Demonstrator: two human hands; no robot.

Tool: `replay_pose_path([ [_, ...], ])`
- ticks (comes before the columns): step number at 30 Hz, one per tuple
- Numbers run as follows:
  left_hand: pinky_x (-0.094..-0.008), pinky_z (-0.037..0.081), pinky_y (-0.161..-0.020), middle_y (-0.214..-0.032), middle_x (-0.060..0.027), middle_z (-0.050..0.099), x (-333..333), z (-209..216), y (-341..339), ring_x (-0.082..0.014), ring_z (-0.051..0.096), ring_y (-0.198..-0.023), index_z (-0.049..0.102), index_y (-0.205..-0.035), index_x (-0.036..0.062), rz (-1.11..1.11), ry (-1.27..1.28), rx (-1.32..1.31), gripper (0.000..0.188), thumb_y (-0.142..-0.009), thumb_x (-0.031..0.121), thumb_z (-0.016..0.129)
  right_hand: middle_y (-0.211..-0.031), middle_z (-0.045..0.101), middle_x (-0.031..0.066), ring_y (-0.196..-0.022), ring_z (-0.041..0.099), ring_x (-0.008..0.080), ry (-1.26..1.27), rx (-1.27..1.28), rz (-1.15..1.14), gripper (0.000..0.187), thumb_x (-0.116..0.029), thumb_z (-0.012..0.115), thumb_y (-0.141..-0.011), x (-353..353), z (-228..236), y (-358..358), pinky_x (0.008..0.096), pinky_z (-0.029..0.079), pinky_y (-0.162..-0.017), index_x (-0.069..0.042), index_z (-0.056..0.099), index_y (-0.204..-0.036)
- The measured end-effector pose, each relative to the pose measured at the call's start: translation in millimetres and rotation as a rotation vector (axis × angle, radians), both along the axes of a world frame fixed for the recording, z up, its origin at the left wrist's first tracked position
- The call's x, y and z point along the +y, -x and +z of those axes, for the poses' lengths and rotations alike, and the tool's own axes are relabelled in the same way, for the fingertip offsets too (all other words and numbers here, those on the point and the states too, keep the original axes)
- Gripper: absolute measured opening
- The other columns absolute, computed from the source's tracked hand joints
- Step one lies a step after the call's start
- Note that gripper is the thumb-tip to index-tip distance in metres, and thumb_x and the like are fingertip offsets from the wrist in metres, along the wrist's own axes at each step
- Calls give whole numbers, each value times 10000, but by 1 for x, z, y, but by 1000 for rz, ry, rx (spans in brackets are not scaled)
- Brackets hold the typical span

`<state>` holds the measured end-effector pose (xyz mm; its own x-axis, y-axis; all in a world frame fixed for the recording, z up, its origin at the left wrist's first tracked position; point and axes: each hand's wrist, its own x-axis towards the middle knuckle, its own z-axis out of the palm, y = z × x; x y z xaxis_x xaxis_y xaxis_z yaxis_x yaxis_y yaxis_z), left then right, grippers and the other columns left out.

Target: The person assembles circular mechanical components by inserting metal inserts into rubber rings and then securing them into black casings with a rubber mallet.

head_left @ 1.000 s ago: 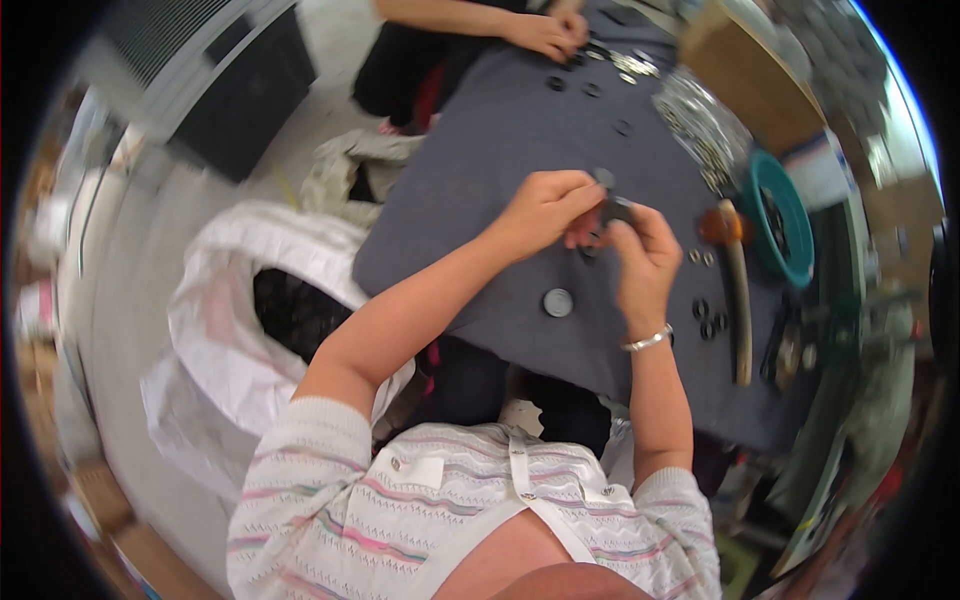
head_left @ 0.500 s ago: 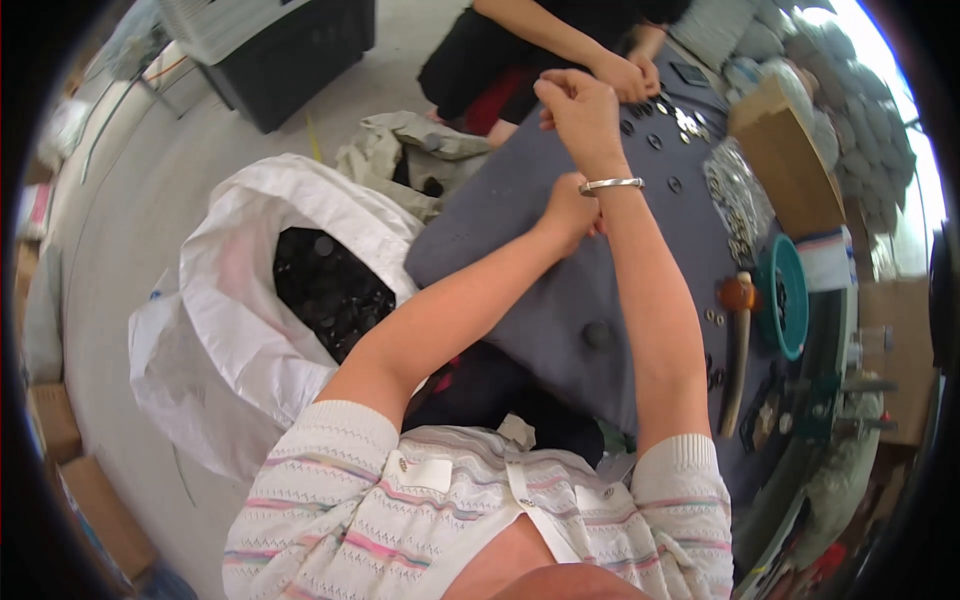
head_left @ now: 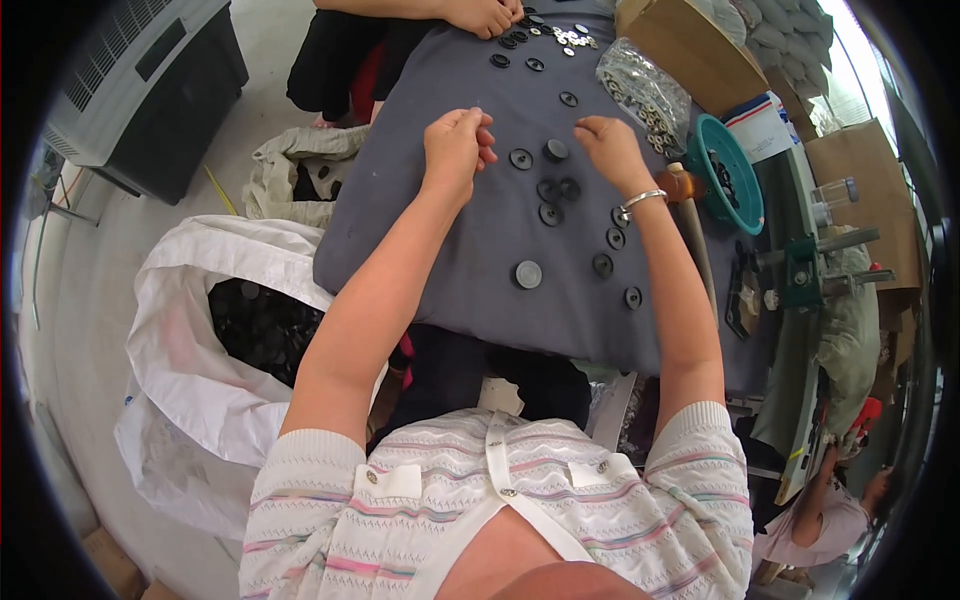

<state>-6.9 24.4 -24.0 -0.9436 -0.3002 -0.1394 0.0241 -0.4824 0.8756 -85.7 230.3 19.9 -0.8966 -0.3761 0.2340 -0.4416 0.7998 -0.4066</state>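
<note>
Hands over dark buttons on grey cloth

Buttons (head_left: 556, 190) lie between the hands: left hand (head_left: 455, 145) loosely clenched at 9 o'clock, right hand (head_left: 610, 150) curled, grasp unclear, at 3. Teal bowl (head_left: 745, 195) farther at 3; another person's hand (head_left: 480, 15) at 12; white sack (head_left: 190, 370) at 8.

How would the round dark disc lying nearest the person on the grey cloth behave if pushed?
The disc lies flat, so it would probably slide, not roll. It looks small and likely light. The grey cloth may drag on it.
</note>
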Motion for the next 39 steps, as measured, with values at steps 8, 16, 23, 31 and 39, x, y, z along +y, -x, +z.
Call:
replay_pose_path([
  [8, -218, 359, -409, -649, -46, 551, 2, 1, 2, -106, 507, -458, 611, -859, -11, -28, 15, 10, 227, -926, 170, 493, -878, 658, 206, -846, 637, 343, -137, -167, 107, 258, -186, 631, -839, -9, -17, 3, 393, 493, -775, 27, 661, -983],
  [16, -202, 403, -469, -710, -38, 590, 8, 5, 2, -84, 527, -526, 630, -957, -5, -199, 213, 21, 173, -876, 145, 598, -815, 651, 120, -706, 614, 159, 95, -275, 84, 240, -39, 701, -772, -12, -9, -17, 297, 503, -647, 32, 592, -973],
  [23, -285, 448, -570, -773, -65, 589, 14, 17, -25, -157, 549, -613, 613, -1076, -9, -254, 965, 648, 346, -756, 90, 696, -863, 615, 48, -691, 596, 89, 802, -282, 289, 261, 41, 647, -800, -12, -8, -82, 209, 507, -599, 16, 608, -1057],
  [31, -374, 452, -565, -756, -109, 568, 12, 28, -47, -297, 580, -636, 599, -962, 35, -287, 1049, 746, 253, -752, 138, 696, -968, 596, 81, -748, 642, 132, 747, -125, 430, 254, 28, 646, -806, -2, 4, -106, 226, 530, -649, 15, 634, -1059],
  [39, -360, 446, -498, -738, -87, 563, 16, 25, -51, -277, 570, -585, 589, -925, 36, -191, 1106, 869, 271, -733, 177, 718, -916, 614, 98, -715, 644, 150, 582, 42, 421, 264, 5, 671, -776, 0, 15, -115, 237, 514, -620, 1, 651, -1039],
])
